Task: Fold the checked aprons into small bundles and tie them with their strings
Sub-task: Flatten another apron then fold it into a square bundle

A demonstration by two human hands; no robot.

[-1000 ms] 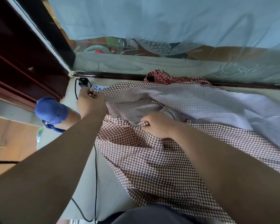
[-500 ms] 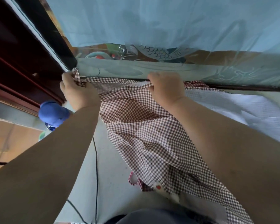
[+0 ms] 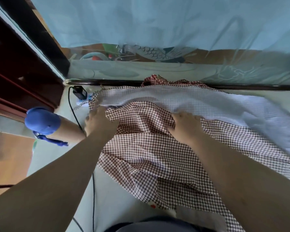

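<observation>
Both my hands are on a brown-checked apron [image 3: 141, 156] laid open across the bed [image 3: 114, 206]. Its top edge lies toward the far rail and its hem trails back to my lap at the near edge.

My right hand [image 3: 184, 127] has its fingers curled into the cloth near the middle of that top edge, with puckers fanning out from the grip. My left hand [image 3: 99, 122] sits at the apron's left corner, close to the bed's left edge. Its fingers are blurred, so I cannot tell whether they pinch the corner or only press it flat.

The apron lies over a paler checked cloth [image 3: 174, 97] that spreads toward the right edge. A red-checked heap [image 3: 154, 79] sits against the far rail. A black plug [image 3: 79, 92] and its cable [image 3: 93, 190] run along the left edge beside a blue-capped tube [image 3: 43, 121]. A thin checked strip [image 3: 81, 104] near the plug may be one of the strings.

Folding looks barely begun, as the apron is rumpled and there is no bundle yet. The fabric looks thin, light and limp, so it is likely to slide on the cloth beneath and lose its creases. The hemmed corners look like the best places to take hold, pinching only the top layer so the paler cloth stays down.
</observation>
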